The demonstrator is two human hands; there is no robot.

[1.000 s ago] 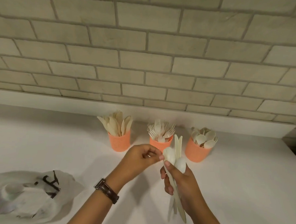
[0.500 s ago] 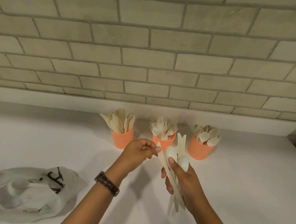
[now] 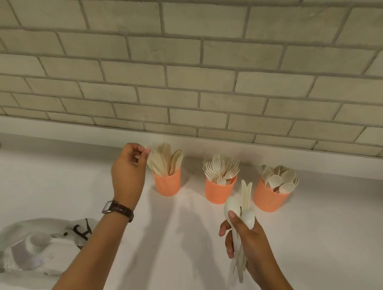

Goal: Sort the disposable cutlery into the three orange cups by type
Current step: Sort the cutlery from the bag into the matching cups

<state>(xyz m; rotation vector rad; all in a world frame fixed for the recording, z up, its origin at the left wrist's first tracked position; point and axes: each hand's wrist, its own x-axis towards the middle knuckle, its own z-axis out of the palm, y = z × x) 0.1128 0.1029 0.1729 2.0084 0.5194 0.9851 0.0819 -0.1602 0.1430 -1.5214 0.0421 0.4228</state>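
**Pale knife to left cup: approach geometry**

Item: a pale piece [image 3: 141, 157], prob. a knife. It is mostly hidden by the fingers, so type is not certain. L hand [image 3: 128, 170] pinches it between thumb and fingertips, other fingers curled.

Knife cup [image 3: 166, 184] sits just right of those fingertips, rim below them. Item is at or against the outermost stacked blades; cannot tell which. Its long axis is not readable. Knives in the cup stand handle-down, fanned.

Judgement: next move is a short shift right and down, item turned near-vertical before release. L hand is far nearer than R.

R hand [image 3: 247, 243] is wrapped round a bundle [image 3: 246, 192] of spoons and knives, tips up, in front of fork cup [image 3: 220, 191] and spoon cup [image 3: 269, 200].

All 3 cups stand in a row by the counter [image 3: 51, 182] far edge. Plastic bag [image 3: 36, 245] lies toward the near left corner.
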